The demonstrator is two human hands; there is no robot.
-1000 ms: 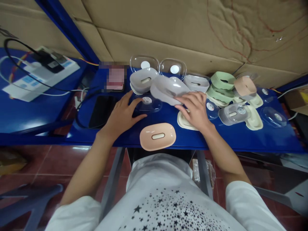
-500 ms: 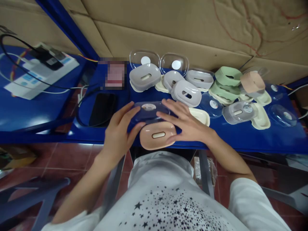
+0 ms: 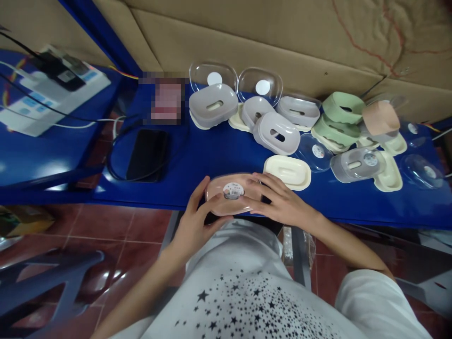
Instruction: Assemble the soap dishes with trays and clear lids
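A clear plastic lid (image 3: 233,190) with a round white label lies over a peach oval box (image 3: 243,205) at the table's front edge, close to my body. My left hand (image 3: 197,216) grips the left end, its fingers along the side and over the lid and its thumb at the near edge. From the other end, my right hand (image 3: 282,197) holds the lid and box with its fingers spread across the top. The label covers most of the slot in the box. Just beyond my right hand lies a cream tray (image 3: 287,172).
Behind stand grey slotted boxes (image 3: 213,106), green boxes (image 3: 344,110), another peach box (image 3: 381,117) and several clear lids (image 3: 259,77). To the left are a black phone (image 3: 147,155), cables and a white power strip (image 3: 35,101). A cardboard wall (image 3: 247,33) borders the back.
Both hands have brought the clear lid toward my body, from beyond the peach box to on top of it. The cream tray, partly hidden before, now shows whole.
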